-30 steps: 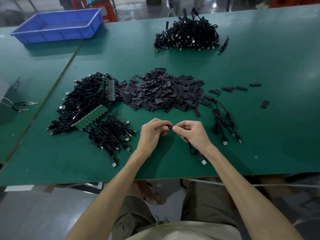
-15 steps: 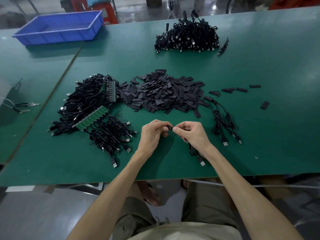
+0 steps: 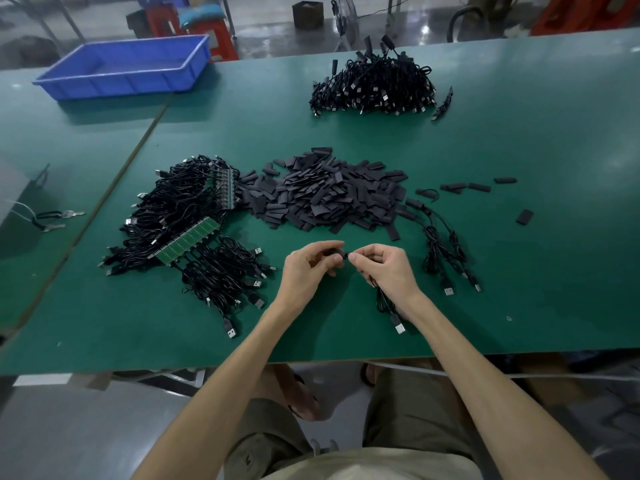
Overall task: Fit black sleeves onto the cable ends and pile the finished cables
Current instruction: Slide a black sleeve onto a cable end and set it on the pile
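Across the green table (image 3: 519, 271), far left, the blue bin (image 3: 124, 69) shows its bare blue floor. The finished cables (image 3: 374, 88) pile up at the far edge. The loose sleeves (image 3: 322, 195) heap mid-table, with the bare cables (image 3: 180, 216) beside them. At the near edge, the left hand (image 3: 304, 271) pinches a black sleeve (image 3: 337, 253) and the right hand (image 3: 384, 268) pinches the cable (image 3: 384, 303) meeting it. Same spot, same grips as half a second ago.
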Tool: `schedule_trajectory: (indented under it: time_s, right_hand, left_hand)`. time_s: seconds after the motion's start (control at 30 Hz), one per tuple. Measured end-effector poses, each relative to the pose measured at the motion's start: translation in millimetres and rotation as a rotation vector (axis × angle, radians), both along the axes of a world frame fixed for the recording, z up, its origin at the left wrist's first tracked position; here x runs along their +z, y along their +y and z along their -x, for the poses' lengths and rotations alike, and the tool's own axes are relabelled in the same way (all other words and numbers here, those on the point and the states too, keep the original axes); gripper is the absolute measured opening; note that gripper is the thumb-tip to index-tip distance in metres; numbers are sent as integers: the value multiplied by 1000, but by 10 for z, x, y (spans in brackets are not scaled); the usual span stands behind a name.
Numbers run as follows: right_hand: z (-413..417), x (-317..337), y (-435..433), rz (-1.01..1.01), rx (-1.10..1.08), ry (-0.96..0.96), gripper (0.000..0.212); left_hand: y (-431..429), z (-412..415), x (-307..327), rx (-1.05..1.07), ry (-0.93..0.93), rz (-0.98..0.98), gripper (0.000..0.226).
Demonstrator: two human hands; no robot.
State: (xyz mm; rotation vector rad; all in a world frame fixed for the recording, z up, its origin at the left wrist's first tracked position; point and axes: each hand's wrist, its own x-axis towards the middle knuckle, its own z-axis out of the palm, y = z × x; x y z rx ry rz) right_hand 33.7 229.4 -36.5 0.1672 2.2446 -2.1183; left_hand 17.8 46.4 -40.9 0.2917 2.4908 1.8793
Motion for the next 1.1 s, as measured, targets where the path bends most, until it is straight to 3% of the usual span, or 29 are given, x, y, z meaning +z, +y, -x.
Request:
schedule_trajectory:
  time_s: [0.13,0.27,0.37,0.43,0.5,0.6,0.73,0.83,0.93,1.1]
  right_hand:
    - [16,160,89,-13,-117,57,7]
    - [221,508,478,-159,-226,221,4]
    - [412,621,739,-418,-308,263,7]
    - [486,568,848,-571,-329,240,8]
    - [506,470,904,-662,-328,212,10]
    - [463,360,918,-735,-319,203,14]
    - [375,351,876,-929,-315,277,30]
    - [307,439,717,-1005,-265,372,30]
    - [237,555,389,-899,-112,425,22]
    - [107,576,-258,-569,259,284,14]
  left_hand:
    - [-45,-1,121,35,47,50,46]
    - [-482,193,316,286,152,340,37]
    - [-946,380,418,547,159,653,39]
    - [-1195,456,432,640,67,906,37]
    - [-1331,471,443,658,-84,993,38]
    - [-1413,480,464,649,-119,926,40]
    - [-1392,464,577,571,-49,697,49]
    - [-1306,432,680,390,-6,564,36]
    - [-1098,368,754,176,34,498,31]
    - [-551,239,699,-93,62,466,31]
